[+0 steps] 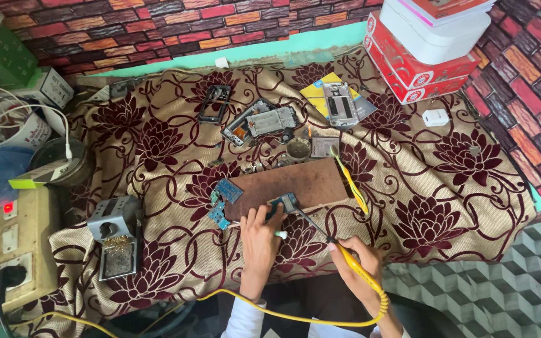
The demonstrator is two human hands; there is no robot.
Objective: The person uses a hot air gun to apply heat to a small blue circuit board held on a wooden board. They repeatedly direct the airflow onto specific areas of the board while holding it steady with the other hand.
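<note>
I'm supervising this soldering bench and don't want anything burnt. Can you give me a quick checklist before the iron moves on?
1. Left hand steadies the small circuit board: ok.
2. Right hand grips the yellow soldering iron: ok.
3. Iron tip meets the board: cannot tell, too small.
4. Board rests on the brown work block, not the cloth: ok.
5. Yellow cord trails away from the tip: ok.

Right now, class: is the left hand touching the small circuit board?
Touching: the head view shows the left hand with fingertips pressed on the circuit board.
</note>
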